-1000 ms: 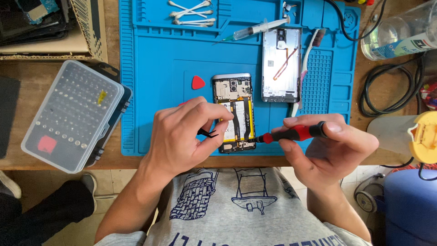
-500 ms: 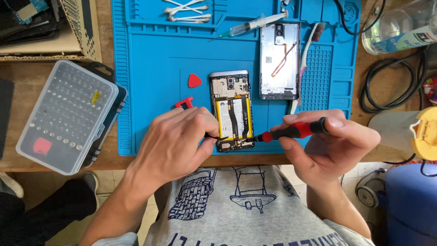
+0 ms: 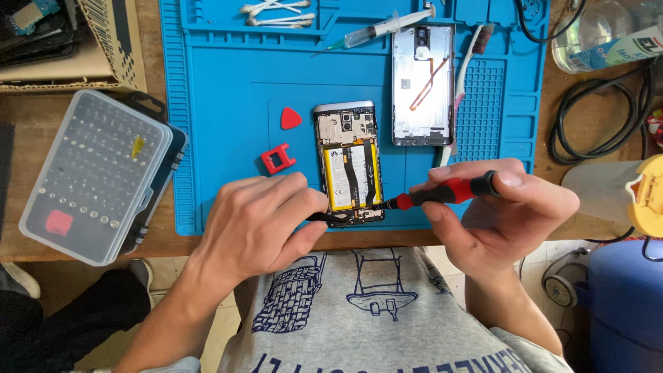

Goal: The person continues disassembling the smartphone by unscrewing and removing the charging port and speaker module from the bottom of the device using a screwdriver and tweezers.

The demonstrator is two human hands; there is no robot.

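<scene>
Closed around a red-and-black screwdriver [image 3: 447, 194], the grip of the right hand [image 3: 501, 214] has the handle pinched between thumb and curled fingers, the index fingertip lying along the black cap end; the shaft runs leftward and its tip meets the lower end of the opened phone [image 3: 349, 164]; the left hand [image 3: 259, 224] is closed too, its thumb and forefinger pressed together on a thin black tool, seemingly tweezers [image 3: 324, 217], whose point reaches the phone's bottom edge from the left; how much of that tool lies inside the hand cannot be told.

Lying face down on the blue work mat [image 3: 221, 103], just in front of the person's chest, the phone shows its yellow battery and black ribbon cables, camera end pointing away; its removed back cover [image 3: 423, 86] rests just beside it, up and to the right, inner side up; a toothbrush [image 3: 461, 90] lies along the cover's right edge; a syringe [image 3: 383, 27] sits tilted near the mat's far rim, with cotton swabs [image 3: 273, 12] in a tray recess to its left; a red triangular pick [image 3: 291, 118] and a small red clamp-like piece [image 3: 278, 159] lie left of the phone, apart from it; off the mat, on the wooden surface [image 3: 41, 103], a clear-lidded bit case [image 3: 97, 176] stands at the left, well apart from both hands; coiled black cable [image 3: 608, 110] lies at the right.
</scene>
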